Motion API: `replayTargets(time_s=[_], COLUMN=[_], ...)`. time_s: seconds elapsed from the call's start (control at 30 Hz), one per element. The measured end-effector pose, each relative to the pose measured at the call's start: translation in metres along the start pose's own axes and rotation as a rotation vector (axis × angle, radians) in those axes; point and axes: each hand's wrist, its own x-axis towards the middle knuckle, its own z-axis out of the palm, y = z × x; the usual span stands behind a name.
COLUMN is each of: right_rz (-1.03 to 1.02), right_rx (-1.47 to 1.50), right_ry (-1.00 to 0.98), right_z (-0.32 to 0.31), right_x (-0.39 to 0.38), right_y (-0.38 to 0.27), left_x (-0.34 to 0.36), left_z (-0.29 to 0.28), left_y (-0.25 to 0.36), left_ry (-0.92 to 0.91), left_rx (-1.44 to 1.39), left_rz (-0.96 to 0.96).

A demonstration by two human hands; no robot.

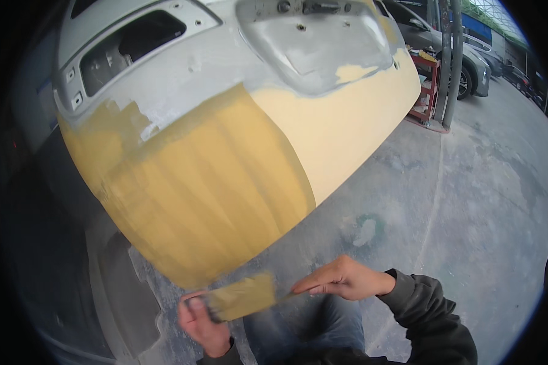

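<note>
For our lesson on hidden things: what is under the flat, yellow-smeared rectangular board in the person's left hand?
Past the board, blue trousers and grey floor show; what it and the bare left hand cover cannot be seen.

Car panel (249,125) has matt, streaky yel coat (207,182), smooth pale-yel coat (341,134) & dull grey mtl-look area (207,70)

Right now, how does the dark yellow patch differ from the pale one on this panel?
Colour: the dark patch is mustard, while the pale patch is cream.
Surface: the dark patch shows broad streaks, while the pale patch looks even.
Position: the dark patch lies to the left, nearer the left hand, while the pale patch lies to the right.
Both cover parts of the same panel and meet along a curved edge.
</note>
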Motion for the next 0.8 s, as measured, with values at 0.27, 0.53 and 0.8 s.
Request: replayTargets(time_s=[0.27, 0.53, 0.8], right_rz=[-0.683, -0.812, -0.688], right_rx=[-1.05, -1.17, -1.149], right_ry=[0.651, 0.604, 0.433], right_z=[-0.128, -0.159, -0.14], right_x=[0.152, 0.228, 0.184], right_y=[-0.034, -0.057, -0.041], left_x=[0.001, -0.004, -0.002], left_z=[-0.071, -0.134, -0.109], left_y=[0.01, -0.024, -0.035], left_ry=[0.022, -0.06, -0.086], left_rx=[0.346, 1.087, 1.008], left_rz=[0.313, 0.729, 0.599])
